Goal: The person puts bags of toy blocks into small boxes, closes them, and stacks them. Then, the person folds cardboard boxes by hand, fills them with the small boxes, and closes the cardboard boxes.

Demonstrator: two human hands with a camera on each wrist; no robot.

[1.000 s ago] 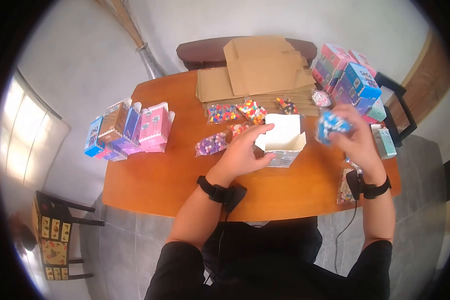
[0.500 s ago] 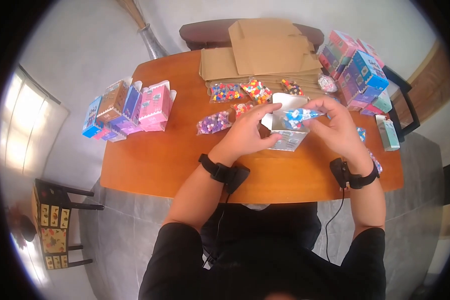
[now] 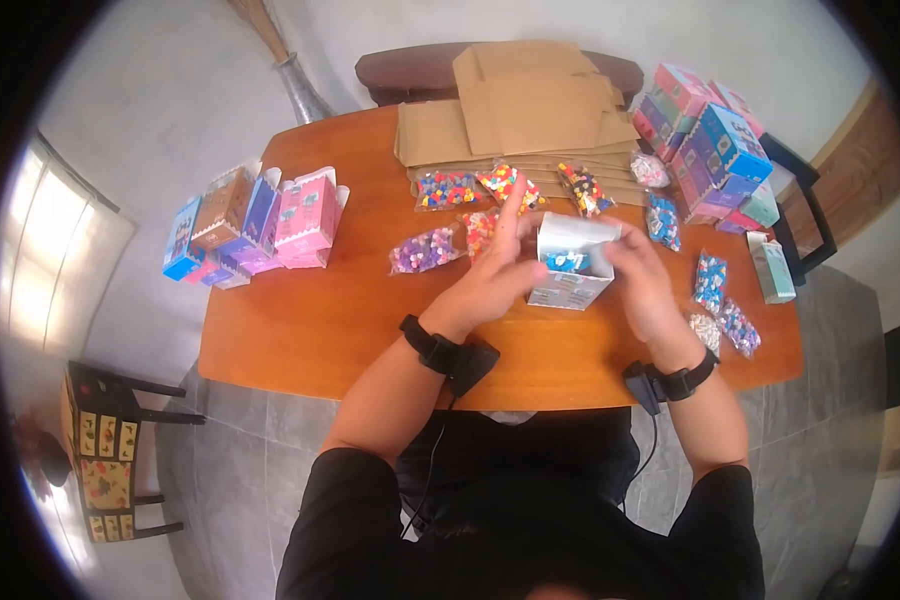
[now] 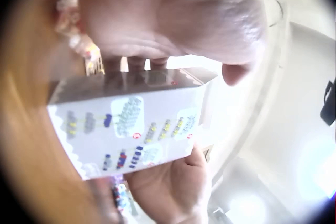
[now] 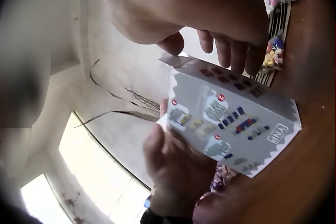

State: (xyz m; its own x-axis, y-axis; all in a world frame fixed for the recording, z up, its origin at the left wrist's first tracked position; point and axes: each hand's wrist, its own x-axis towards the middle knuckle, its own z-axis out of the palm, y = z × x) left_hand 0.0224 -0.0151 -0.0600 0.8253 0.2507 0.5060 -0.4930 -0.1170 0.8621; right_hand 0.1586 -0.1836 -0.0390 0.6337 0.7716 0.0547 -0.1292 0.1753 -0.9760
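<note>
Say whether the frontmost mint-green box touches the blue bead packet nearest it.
Apart: the head view shows a strip of bare tabletop between the blue bead packet and the mint-green box.

Here's a bead packet (image 3: 567,261) in the box (image 3: 568,293) on the bench (image 3: 300,335), cardboard sheets (image 3: 530,110) behind, carton cluster (image 3: 305,220) left, carton stack (image 3: 718,165) right!

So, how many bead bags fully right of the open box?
5: pinkish bag by stacked boxes, blue bag below it, second blue bag below that, purple bag lower, white bag beside it, partly behind the right arm. Others may be hidden.
</note>
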